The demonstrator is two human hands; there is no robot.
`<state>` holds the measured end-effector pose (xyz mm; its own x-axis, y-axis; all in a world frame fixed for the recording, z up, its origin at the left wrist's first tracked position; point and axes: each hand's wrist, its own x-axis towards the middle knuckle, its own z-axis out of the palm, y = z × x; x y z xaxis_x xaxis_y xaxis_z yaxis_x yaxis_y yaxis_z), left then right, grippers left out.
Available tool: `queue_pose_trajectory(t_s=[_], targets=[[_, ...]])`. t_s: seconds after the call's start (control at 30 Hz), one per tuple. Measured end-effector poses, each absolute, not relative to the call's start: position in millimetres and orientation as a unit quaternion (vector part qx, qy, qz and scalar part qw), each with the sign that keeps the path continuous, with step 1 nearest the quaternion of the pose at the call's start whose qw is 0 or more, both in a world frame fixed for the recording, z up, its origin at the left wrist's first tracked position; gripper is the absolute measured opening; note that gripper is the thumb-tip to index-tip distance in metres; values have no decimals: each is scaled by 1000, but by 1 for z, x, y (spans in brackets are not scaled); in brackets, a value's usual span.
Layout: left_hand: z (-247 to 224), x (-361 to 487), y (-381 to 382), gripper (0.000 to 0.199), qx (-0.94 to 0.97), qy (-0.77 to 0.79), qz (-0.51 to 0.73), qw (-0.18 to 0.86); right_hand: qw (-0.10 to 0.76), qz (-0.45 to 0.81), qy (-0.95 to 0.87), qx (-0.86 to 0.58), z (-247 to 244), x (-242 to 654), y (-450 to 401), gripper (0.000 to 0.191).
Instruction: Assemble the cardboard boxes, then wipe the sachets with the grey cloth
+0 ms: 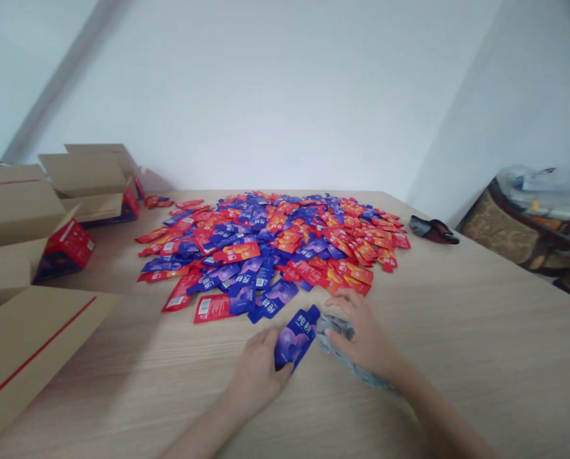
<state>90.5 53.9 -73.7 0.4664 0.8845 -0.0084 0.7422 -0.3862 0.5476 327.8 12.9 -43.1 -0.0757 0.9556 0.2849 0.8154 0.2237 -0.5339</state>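
Observation:
My left hand [261, 366] grips a flat purple sachet [295, 339] by its lower left part, thumb at the bottom edge. White lettering and round pinkish shapes are printed on it. Beside the sachet's top right, my right hand [359, 328] curls around a crumpled grey-blue cloth [342, 344], part of which trails under the wrist. Just beyond both hands spreads a wide pile of red and purple sachets [266, 245]. Closest to the left hand lies another purple sachet [274, 299], flat on the table at the pile's front edge.
Open cardboard boxes [21, 338] with raised flaps stand along the left side. A dark, shiny object [434, 230] lies on the wooden table [486, 331] at the right. Past the table's right edge is a patterned chair [498, 226] with plastic bags on it. A white wall stands behind.

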Motion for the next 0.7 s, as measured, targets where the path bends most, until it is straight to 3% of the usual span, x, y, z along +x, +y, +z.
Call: queue_pose_trajectory(t_s=[0.13, 0.23, 0.33, 0.47, 0.57, 0.7], targets=[[-85, 90, 66, 30, 770, 472, 213, 373, 301, 215, -721, -587, -59, 316, 24, 54], [-77, 90, 86, 31, 694, 441, 287, 492, 380, 217, -660, -611, -70, 309, 44, 68], [-56, 97, 116, 35, 672, 428, 324, 510, 454, 309, -596, -586, -60, 302, 79, 77], [-28, 119, 171, 23, 675, 437, 342, 487, 472, 459, -544, -520, -25, 290, 145, 46], [-12, 135, 223, 25, 665, 476, 344, 461, 487, 434, -534, -537, -4, 280, 203, 30], [5, 145, 300, 36, 653, 538, 332, 417, 470, 372, -537, -593, 10, 270, 277, 26]])
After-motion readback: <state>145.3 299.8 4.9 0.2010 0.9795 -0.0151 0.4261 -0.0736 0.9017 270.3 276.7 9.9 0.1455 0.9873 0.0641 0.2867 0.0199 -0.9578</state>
